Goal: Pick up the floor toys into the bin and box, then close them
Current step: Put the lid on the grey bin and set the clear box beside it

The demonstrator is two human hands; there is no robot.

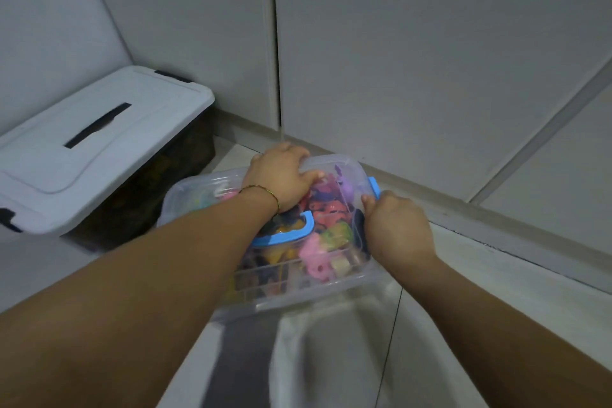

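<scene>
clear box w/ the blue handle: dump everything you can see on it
The clear box is see-through plastic, round-cornered, on or just above the pale floor near the wall. Its lid is on, with a blue handle lying flat on top and a blue latch on the right side. Colourful toys fill it. The left hand grips the lid's far corner; the right hand grips the right edge by the latch. Whether the latch is snapped shut is unclear.

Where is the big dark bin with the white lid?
In the head view, the dark bin with the white lid sits at far left by the grey wall, just left of the clear plastic toy box.
</scene>
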